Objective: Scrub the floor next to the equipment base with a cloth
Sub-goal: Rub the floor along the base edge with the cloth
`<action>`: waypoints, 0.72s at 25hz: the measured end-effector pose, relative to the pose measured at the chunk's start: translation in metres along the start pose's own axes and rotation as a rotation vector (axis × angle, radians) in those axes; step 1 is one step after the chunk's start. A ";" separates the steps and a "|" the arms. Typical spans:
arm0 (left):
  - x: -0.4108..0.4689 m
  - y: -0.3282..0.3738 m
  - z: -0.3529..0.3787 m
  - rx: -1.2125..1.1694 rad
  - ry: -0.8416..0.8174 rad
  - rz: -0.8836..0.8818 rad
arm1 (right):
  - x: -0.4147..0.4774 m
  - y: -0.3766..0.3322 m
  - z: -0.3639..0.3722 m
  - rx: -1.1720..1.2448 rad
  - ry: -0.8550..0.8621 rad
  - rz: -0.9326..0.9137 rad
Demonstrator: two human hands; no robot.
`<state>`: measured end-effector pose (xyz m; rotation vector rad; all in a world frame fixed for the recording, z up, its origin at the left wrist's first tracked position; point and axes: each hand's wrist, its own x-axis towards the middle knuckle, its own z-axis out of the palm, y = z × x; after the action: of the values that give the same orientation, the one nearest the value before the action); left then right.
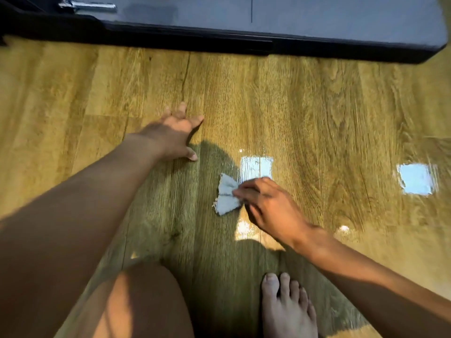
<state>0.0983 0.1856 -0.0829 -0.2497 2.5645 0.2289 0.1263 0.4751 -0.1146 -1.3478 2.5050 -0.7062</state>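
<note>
Pinching the small pale grey-blue frayed cloth [228,195] at its right edge, the right hand [266,206] has fingertips closed on the fabric, w/ the rest of the cloth spread flat on the floor to the hand's left. The left hand [174,136] grasps nothing: fingers splayed, palm down, pressed on the yellow-brown wood-grain plank floor [317,106] as a prop, further forward and to the left of the cloth, apart from it.

Key relation: the dark grey flat equipment base w/ black edge [268,25] runs left-right across the top of the view, well ahead of both hands. Cloth sits between the person and the base, so the strip to scrub lies straight ahead of the right hand; its long side follows the base edge. Right hand is on the cloth, so it's the working one; left hand is nearer the base but only bracing.

Nothing stands between cloth and base, just bare planks. Bright window-like glare patches [415,179] sit right of the cloth, maybe wet sheen, can't tell. A bare foot [288,308] and a knee [136,301] are close behind, clear of the path. A chrome metal fitting [87,6] shows at the top left, atop the base.
</note>
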 end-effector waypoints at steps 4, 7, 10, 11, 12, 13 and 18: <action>0.005 0.034 0.006 0.007 -0.059 -0.019 | -0.041 -0.003 0.003 0.073 -0.065 -0.219; 0.006 0.041 0.004 0.051 -0.068 -0.032 | -0.011 0.016 -0.010 0.064 -0.023 -0.100; 0.004 0.040 0.002 0.049 -0.066 -0.036 | 0.015 0.020 -0.015 0.034 0.073 0.089; 0.003 0.041 0.003 0.047 -0.071 -0.036 | 0.010 0.017 -0.013 0.030 0.078 0.100; 0.004 0.041 0.004 0.048 -0.074 -0.037 | 0.000 0.014 -0.010 0.034 0.068 0.073; 0.005 0.042 0.006 0.051 -0.073 -0.036 | -0.011 0.011 -0.009 0.049 0.046 0.028; 0.011 0.040 0.009 0.050 -0.071 -0.036 | 0.043 0.044 -0.029 0.013 0.037 0.065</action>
<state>0.0846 0.2245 -0.0919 -0.2635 2.4896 0.1567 0.0585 0.4690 -0.1099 -1.2533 2.5559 -0.7392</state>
